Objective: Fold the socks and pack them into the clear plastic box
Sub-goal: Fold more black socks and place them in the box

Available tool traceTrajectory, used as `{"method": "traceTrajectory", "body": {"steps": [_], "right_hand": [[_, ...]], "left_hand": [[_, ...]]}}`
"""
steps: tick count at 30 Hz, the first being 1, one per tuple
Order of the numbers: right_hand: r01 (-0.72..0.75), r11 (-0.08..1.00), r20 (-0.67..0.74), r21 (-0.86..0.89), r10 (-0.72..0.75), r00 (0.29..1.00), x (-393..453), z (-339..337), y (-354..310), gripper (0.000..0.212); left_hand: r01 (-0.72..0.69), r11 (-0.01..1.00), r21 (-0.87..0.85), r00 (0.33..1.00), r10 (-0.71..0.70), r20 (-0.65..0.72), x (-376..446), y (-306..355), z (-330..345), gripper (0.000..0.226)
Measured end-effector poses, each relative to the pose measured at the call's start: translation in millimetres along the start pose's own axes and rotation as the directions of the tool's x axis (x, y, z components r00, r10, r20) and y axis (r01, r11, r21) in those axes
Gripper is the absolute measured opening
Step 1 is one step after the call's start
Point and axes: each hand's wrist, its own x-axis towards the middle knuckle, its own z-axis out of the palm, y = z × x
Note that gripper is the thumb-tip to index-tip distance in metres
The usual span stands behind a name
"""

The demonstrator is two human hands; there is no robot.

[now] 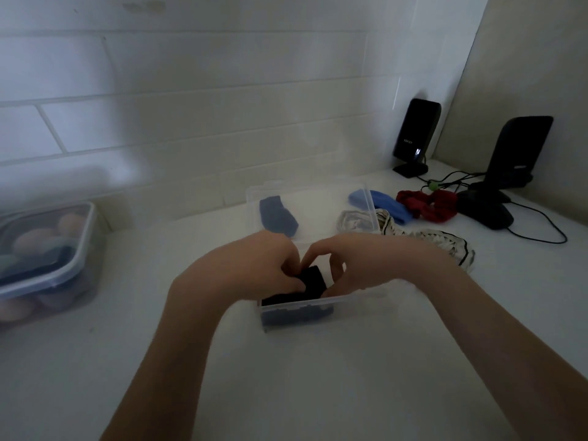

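Two hands, left hand (254, 265) and right hand (356, 265), fingers gripping black sock (313, 280), over clear box (296, 308)

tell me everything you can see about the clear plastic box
The clear plastic box is a small rectangular tub of see-through plastic, sitting upright on the white counter with its hinged lid open and lying flat behind it. Dark folded socks fill its left end. The left hand and right hand press them in.
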Motion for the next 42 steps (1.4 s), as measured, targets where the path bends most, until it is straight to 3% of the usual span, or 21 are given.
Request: {"method": "traceTrajectory", "body": {"steps": [2,5,8,10,13,15,18,21,23,25,27,29,31,33,35,36,39,42], "right_hand": [[-0.002,0.997,0.003,0.071,0.002,1.000,-4.7,-7.9,1.6,0.053],[0.004,0.993,-0.020,0.117,-0.002,1.000,-12.5,-18.2,3.8,0.049],[-0.009,0.991,-0.063,0.135,0.018,0.998,-17.7,-25.0,4.8,0.038],[-0.025,0.990,-0.062,0.137,0.033,0.998,-19.7,-27.3,4.8,0.033],[-0.053,0.991,-0.001,0.119,0.054,0.999,-23.4,-28.0,3.5,0.030],[-0.065,0.992,0.020,0.110,0.063,0.998,-25.5,-27.6,3.3,0.028],[-0.065,0.991,0.015,0.120,0.063,0.998,-27.1,-27.4,2.6,0.024],[-0.053,0.989,0.016,0.137,0.051,0.999,-26.7,-27.3,1.5,0.025],[-0.058,0.989,0.027,0.139,0.055,0.998,-26.1,-26.5,1.2,0.026],[-0.062,0.989,0.044,0.131,0.057,0.997,-24.7,-25.0,-0.4,0.027],[-0.056,0.990,0.044,0.126,0.051,0.998,-23.4,-24.0,-1.6,0.027],[-0.051,0.990,0.010,0.132,0.050,0.999,-22.2,-24.4,-1.9,0.024],[-0.046,0.988,-0.038,0.144,0.052,0.998,-22.1,-25.7,-0.7,0.022],[-0.034,0.986,-0.087,0.161,0.048,0.995,-23.1,-27.2,0.7,0.020],[-0.018,0.985,-0.130,0.170,0.041,0.991,-24.3,-29.0,1.6,0.019],[-0.010,0.985,-0.151,0.171,0.037,0.988,-24.9,-29.7,1.5,0.018],[0.027,0.985,-0.222,0.172,0.013,0.975,-26.0,-31.0,-0.1,0.016],[0.073,0.974,-0.288,0.215,-0.008,0.958,-26.9,-31.7,-2.4,0.014]], "left_hand": [[-0.003,0.986,-0.164,0.997,-0.009,-0.073,-10.7,-11.9,-9.3,0.017],[0.020,0.893,-0.449,0.959,-0.145,-0.244,-21.9,-39.8,-20.6,0.031],[0.079,0.847,-0.526,0.839,-0.342,-0.423,-14.9,-76.5,-22.6,0.035],[0.131,0.839,-0.529,0.790,-0.410,-0.456,2.1,-96.4,-16.3,0.033],[0.140,0.907,-0.398,0.831,-0.326,-0.451,34.9,-114.3,4.0,0.025],[0.049,0.944,-0.327,0.881,-0.195,-0.431,53.2,-113.9,15.6,0.038],[-0.155,0.871,-0.466,0.946,-0.006,-0.325,75.2,-101.8,33.0,0.048],[-0.093,0.896,-0.433,0.974,-0.008,-0.226,95.3,-100.4,46.7,0.045],[-0.081,0.903,-0.422,0.965,-0.035,-0.261,98.6,-98.6,44.7,0.033],[-0.118,0.871,-0.478,0.935,-0.064,-0.348,90.9,-92.1,38.9,0.034],[-0.102,0.927,-0.362,0.891,-0.077,-0.447,85.6,-97.3,37.9,0.045],[-0.072,0.977,-0.199,0.838,-0.049,-0.543,83.3,-108.7,36.4,0.042],[-0.052,0.984,-0.171,0.759,-0.072,-0.647,79.6,-116.4,31.8,0.030],[0.007,0.965,-0.262,0.642,-0.205,-0.739,74.0,-114.7,24.2,0.031],[0.003,0.901,-0.434,0.527,-0.370,-0.765,66.6,-110.0,16.1,0.029],[-0.056,0.848,-0.526,0.507,-0.430,-0.747,63.1,-108.1,11.4,0.025],[-0.398,0.535,-0.745,0.594,-0.468,-0.654,49.9,-95.8,-5.1,0.016],[-0.544,0.399,-0.738,0.626,-0.394,-0.674,37.0,-79.4,-21.5,0.017]]}}
